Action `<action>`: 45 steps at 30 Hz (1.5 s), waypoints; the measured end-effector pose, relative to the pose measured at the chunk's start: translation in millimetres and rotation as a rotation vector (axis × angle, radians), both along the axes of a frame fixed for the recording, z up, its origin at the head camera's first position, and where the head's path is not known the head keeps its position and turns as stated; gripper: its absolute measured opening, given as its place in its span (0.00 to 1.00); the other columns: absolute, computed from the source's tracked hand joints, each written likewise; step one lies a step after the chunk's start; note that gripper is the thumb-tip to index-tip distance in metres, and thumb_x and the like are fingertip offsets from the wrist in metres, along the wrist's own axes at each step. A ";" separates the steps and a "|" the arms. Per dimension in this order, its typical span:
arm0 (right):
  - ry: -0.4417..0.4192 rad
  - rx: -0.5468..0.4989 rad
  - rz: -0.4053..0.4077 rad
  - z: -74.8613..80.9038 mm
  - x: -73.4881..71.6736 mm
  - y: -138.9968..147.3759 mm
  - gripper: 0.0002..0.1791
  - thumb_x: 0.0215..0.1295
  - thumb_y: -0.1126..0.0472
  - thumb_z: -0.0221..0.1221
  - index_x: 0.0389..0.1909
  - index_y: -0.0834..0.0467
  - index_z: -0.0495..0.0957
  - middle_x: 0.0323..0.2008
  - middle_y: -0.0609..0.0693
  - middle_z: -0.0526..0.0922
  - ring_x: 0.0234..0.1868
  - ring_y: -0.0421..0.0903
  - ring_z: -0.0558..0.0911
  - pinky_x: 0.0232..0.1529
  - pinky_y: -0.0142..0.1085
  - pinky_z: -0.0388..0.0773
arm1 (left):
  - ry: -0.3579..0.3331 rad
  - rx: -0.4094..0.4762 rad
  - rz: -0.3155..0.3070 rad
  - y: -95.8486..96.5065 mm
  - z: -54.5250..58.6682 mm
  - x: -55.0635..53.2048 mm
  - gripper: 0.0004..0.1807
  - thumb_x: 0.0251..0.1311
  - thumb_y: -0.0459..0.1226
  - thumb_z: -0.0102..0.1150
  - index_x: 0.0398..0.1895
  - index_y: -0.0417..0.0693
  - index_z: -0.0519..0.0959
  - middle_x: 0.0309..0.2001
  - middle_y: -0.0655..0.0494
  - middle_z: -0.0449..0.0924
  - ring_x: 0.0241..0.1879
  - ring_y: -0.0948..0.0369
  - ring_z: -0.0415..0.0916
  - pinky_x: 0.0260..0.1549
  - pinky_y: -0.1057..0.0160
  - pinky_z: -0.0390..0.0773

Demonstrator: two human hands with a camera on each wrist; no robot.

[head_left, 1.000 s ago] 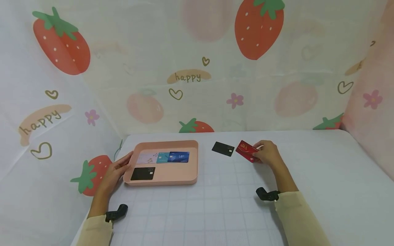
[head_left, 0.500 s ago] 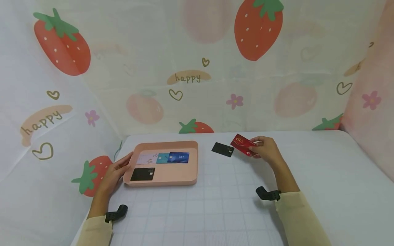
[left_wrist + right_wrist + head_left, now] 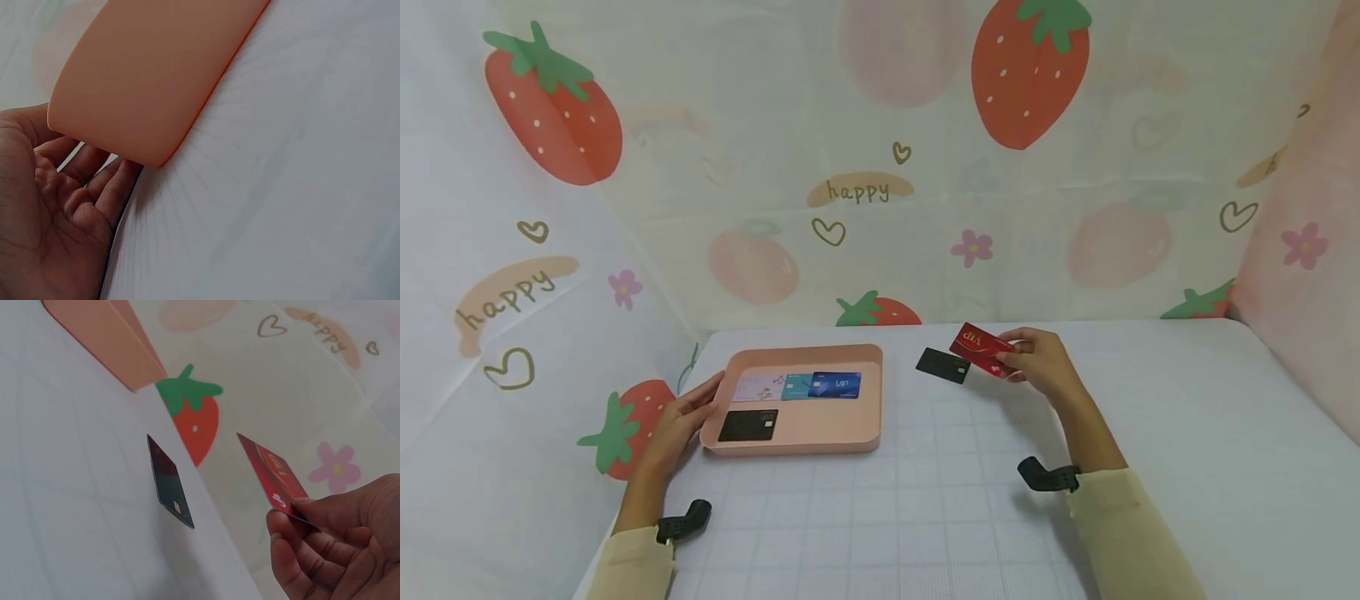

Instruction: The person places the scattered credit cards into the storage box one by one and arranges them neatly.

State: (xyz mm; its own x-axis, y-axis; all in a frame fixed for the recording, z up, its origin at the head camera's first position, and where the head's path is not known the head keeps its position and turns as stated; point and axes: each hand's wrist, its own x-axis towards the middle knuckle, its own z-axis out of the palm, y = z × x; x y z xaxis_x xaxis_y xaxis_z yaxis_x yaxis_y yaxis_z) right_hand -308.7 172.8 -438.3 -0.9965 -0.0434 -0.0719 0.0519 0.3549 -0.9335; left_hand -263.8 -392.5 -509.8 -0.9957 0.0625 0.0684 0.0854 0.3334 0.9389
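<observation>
With the right hand (image 3: 1037,360), pinches a red card (image 3: 977,345) between thumb and fingers, held off the table (image 3: 850,517) to the right of the tray (image 3: 827,425). With the left hand (image 3: 681,421), touches the left end of the tray, with relaxed fingers laid against the outside of its wall.

Glossy red on the face of that pinched card, with gold VIP lettering, upside down in the head view, fine curving lines, and a small white mark near the thumb. Tilted, not level, in the right wrist view.

Just right of the tray, flat on the table and below the red card: a loose black card (image 3: 943,365) with a pale chip at one end.

Inside the tray, salmon pink and round-cornered: along the far side, a pale floral card (image 3: 758,387), a teal card (image 3: 796,386) and a blue VIP card (image 3: 837,385) in one row; at the near left, a second black card (image 3: 741,426).

Beyond the tray, a pale backdrop (image 3: 700,125) printed with strawberries, hearts, flowers and "happy".
</observation>
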 end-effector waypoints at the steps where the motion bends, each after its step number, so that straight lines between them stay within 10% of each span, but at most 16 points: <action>1: 0.004 -0.001 0.006 0.1 0.0 -0.9 0.23 0.71 0.63 0.61 0.63 0.69 0.74 0.53 0.70 0.82 0.35 0.48 0.87 0.38 0.34 0.85 | 0.000 0.001 0.000 -0.2 -0.4 -0.1 0.30 0.76 0.40 0.51 0.78 0.48 0.61 0.78 0.45 0.57 0.77 0.50 0.55 0.56 0.80 0.68; 45: 0.061 -0.026 0.189 3.8 18.6 -67.4 0.18 0.68 0.66 0.64 0.57 0.65 0.80 0.44 0.63 0.85 0.41 0.54 0.85 0.36 0.38 0.86 | -0.029 -0.010 0.019 -1.0 0.2 -1.4 0.30 0.76 0.41 0.51 0.79 0.51 0.61 0.78 0.48 0.57 0.78 0.50 0.53 0.56 0.80 0.66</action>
State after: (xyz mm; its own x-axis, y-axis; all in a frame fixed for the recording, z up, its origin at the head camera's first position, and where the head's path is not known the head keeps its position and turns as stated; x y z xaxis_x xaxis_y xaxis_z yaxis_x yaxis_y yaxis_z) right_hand -290.1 105.4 -434.4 -0.9729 -0.2312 -0.0081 -0.0703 0.3291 -0.9417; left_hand -265.2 -393.5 -509.6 -0.9983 0.0441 0.0386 0.0515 0.3442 0.9375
